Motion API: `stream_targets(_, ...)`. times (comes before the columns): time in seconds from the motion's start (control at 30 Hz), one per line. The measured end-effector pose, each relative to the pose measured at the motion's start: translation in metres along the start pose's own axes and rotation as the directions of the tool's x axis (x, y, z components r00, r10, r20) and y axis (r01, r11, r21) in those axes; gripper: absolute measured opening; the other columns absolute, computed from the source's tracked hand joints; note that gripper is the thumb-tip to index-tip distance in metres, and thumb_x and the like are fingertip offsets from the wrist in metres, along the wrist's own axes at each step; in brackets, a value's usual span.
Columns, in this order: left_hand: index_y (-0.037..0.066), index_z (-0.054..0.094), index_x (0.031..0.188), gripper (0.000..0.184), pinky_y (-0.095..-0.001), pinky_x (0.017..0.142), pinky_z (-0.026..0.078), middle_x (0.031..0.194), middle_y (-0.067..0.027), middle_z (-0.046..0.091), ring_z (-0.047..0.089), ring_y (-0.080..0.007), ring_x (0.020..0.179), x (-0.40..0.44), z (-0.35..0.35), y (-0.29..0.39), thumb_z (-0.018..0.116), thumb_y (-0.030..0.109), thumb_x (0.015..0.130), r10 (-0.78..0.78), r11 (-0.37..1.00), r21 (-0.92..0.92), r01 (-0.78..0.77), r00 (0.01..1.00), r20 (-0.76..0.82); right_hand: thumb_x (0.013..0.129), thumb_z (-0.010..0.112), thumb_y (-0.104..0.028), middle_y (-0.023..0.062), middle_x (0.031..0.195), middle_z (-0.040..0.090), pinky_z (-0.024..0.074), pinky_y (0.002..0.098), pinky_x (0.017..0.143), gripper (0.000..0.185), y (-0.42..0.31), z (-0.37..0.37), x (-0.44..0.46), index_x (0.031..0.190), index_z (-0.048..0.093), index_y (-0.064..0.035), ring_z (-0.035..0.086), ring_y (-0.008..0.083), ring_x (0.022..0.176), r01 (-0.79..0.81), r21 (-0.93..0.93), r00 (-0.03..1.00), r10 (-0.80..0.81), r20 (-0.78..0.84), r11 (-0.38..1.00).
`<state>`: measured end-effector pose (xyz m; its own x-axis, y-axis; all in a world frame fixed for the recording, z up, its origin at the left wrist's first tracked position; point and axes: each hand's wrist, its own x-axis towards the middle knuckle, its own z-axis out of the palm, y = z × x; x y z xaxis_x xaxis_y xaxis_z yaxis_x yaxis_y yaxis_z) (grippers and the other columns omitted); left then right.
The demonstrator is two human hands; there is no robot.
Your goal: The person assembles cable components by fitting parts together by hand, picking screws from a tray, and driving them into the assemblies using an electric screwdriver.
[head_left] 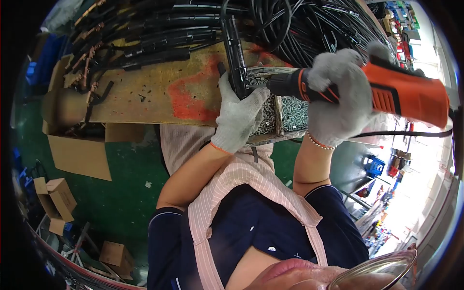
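My left hand (pixel 238 116), in a grey-white knit glove, closes around the lower end of a black rod-shaped part (pixel 235 53) with shiny metal on it. The part stands slanted over the table edge. My right hand (pixel 342 92), gloved too, grips an orange and black power screwdriver (pixel 401 94). Its black nose points left, and the tip reaches the black part beside my left fingers. Whether the tip sits on a screw is hidden. Below the tool, a divided wooden box (pixel 279 116) holds many small screws (pixel 294 113), darker in one compartment and silvery in the other.
Many similar black parts (pixel 159 41) with copper-coloured ends lie in rows on the worn table (pixel 140 99). Coiled black cables (pixel 290 34) are heaped at the back. A cord (pixel 406 133) runs near the tool. Cardboard boxes (pixel 79 152) stand at the left, some on the green floor (pixel 128 203).
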<state>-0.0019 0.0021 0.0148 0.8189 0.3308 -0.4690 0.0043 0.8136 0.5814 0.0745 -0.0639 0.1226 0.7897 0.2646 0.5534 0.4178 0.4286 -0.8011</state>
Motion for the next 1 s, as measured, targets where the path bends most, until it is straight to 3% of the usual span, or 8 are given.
stream_targets(0.07, 0.010, 0.029, 0.140, 0.061, -0.0229, 0.042, 0.044, 0.089, -0.0033, 0.058, 0.053, -0.0083, 0.052, -0.002, 0.000, -0.001, 0.066, 0.002, 0.092, 0.010, 0.999, 0.047, -0.010, 1.000, -0.004, 0.090, 0.057, 0.001, 0.0130, 0.079, 0.057, 0.0472, 0.0297, 0.054, 0.028, -0.006, 0.001, 0.000, 0.117, 0.049, 0.0068, 0.055, 0.0217, 0.064, -0.005, -0.114, 0.999, 0.000, -0.048, 0.993)
stream_targets(0.13, 0.012, 0.035, 0.135, 0.050, -0.0229, 0.042, 0.044, 0.085, -0.0021, 0.055, 0.053, -0.0082, 0.052, -0.005, 0.001, -0.003, 0.064, 0.003, 0.095, 0.037, 0.997, 0.072, -0.037, 0.999, 0.004, 0.092, 0.056, 0.000, 0.0134, 0.081, 0.057, 0.0489, 0.0320, 0.054, 0.024, -0.002, -0.007, -0.002, 0.114, 0.050, 0.0051, 0.056, 0.0220, 0.065, -0.064, 0.298, 0.982, 0.113, -0.149, 0.952)
stream_targets(0.2, 0.014, 0.040, 0.129, 0.041, -0.0229, 0.040, 0.041, 0.079, -0.0001, 0.053, 0.050, -0.0077, 0.051, -0.007, 0.001, -0.002, 0.063, 0.004, 0.096, 0.083, 0.994, 0.073, -0.085, 0.996, 0.032, 0.094, 0.054, -0.004, 0.0089, 0.081, 0.053, 0.0464, 0.0297, 0.054, 0.030, -0.010, -0.036, -0.012, 0.122, 0.045, -0.0005, 0.051, 0.0188, 0.062, 0.081, 0.055, 0.993, -0.075, -0.089, 0.995)
stream_targets(0.4, 0.008, 0.056, 0.107, 0.005, -0.0238, 0.041, 0.031, 0.072, 0.0013, 0.047, 0.032, -0.0066, 0.050, -0.004, 0.000, 0.058, 0.052, 0.010, 0.105, 0.320, 0.944, -0.159, -0.288, 0.918, 0.236, 0.093, 0.056, -0.003, 0.0060, 0.075, 0.048, 0.0405, 0.0241, 0.047, 0.052, -0.056, -0.114, -0.051, 0.141, 0.035, -0.0037, 0.043, 0.0130, 0.053, 0.341, 0.255, 0.847, -0.179, -0.500, 0.905)
stream_targets(0.6, 0.010, 0.051, 0.098, 0.013, -0.0212, 0.053, 0.034, 0.082, 0.0002, 0.045, 0.036, -0.0071, 0.063, 0.026, 0.163, 0.089, 0.054, 0.020, 0.106, 0.196, 0.975, 0.004, -0.223, 0.865, 0.462, 0.093, 0.058, 0.001, 0.0079, 0.077, 0.054, 0.0456, 0.0289, 0.054, 0.047, -0.054, -0.149, -0.082, 0.136, 0.041, -0.0020, 0.049, 0.0147, 0.057, 0.148, 0.308, 0.717, 0.112, -0.688, 0.940)
stream_targets(0.73, -0.009, 0.030, 0.123, 0.057, -0.0355, 0.075, 0.064, 0.106, -0.0167, 0.060, 0.067, -0.0210, 0.092, 0.083, 0.252, 0.061, 0.071, 0.014, 0.092, 0.115, 0.864, 0.271, -0.423, 0.692, 0.712, 0.092, 0.059, 0.001, 0.0073, 0.079, 0.056, 0.0461, 0.0299, 0.054, 0.046, -0.058, -0.160, -0.086, 0.135, 0.042, -0.0011, 0.051, 0.0149, 0.059, 0.116, 0.256, 0.636, 0.126, -0.761, 0.960)
stream_targets(0.87, 0.013, 0.034, 0.150, 0.083, -0.0524, 0.106, 0.043, 0.137, -0.0224, 0.058, 0.060, -0.0354, 0.120, 0.138, 0.257, 0.039, 0.072, 0.046, 0.084, -0.086, -0.162, 0.475, -0.865, 0.492, 0.866, 0.088, 0.057, 0.005, 0.0072, 0.081, 0.056, 0.0452, 0.0300, 0.052, 0.050, -0.063, -0.163, -0.086, 0.135, 0.041, -0.0005, 0.051, 0.0144, 0.059, 0.046, 0.207, 0.567, 0.146, -0.811, 0.977)
stream_targets(1.0, 0.021, 0.055, 0.138, 0.066, -0.0599, 0.117, 0.021, 0.138, -0.0101, 0.056, 0.041, -0.0343, 0.139, 0.164, 0.177, 0.027, 0.070, 0.050, 0.080, -0.359, -0.895, -0.192, -0.403, 0.393, 0.846, 0.088, 0.056, 0.004, 0.0066, 0.074, 0.051, 0.0445, 0.0286, 0.052, 0.051, -0.072, -0.160, -0.076, 0.136, 0.039, 0.0020, 0.051, 0.0142, 0.057, -0.039, 0.148, 0.560, 0.144, -0.816, 0.988)
